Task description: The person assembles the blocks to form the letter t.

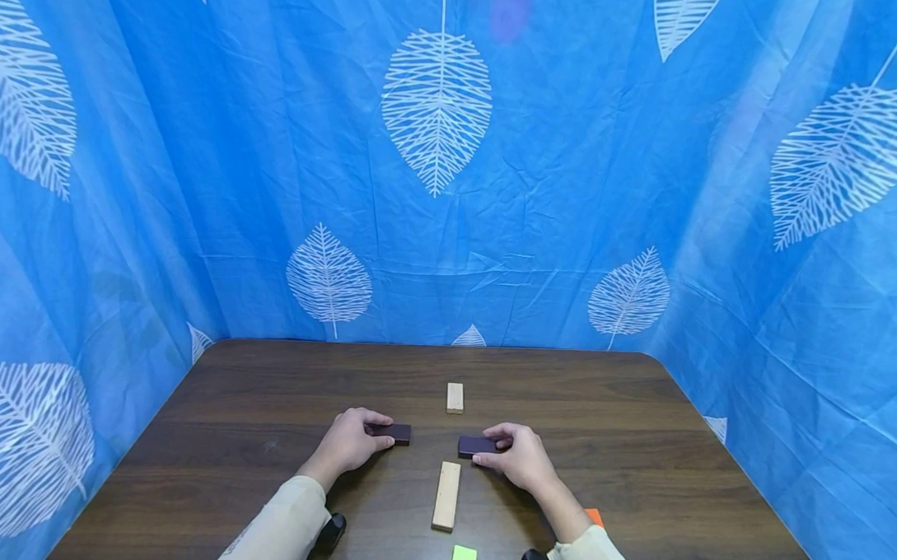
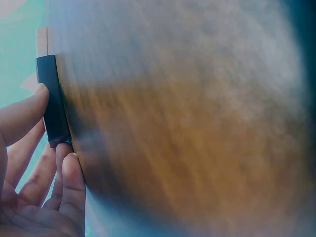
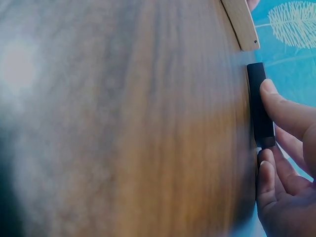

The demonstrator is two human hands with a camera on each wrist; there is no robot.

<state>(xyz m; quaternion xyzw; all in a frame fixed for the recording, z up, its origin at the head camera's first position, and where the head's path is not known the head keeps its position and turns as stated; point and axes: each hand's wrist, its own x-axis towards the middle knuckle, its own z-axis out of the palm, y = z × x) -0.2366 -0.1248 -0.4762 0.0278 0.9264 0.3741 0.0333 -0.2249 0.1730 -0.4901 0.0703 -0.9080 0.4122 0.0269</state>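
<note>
Left block (image 1: pixel 399 434), dark purplish, oblong, flat-faced, pinched by left hand (image 1: pixel 348 440); right block (image 1: pixel 475 446), matching, pinched by right hand (image 1: pixel 525 459).

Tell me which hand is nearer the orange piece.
Right: the right hand is beyond and left of the orange piece; the left hand is much farther left.
</note>
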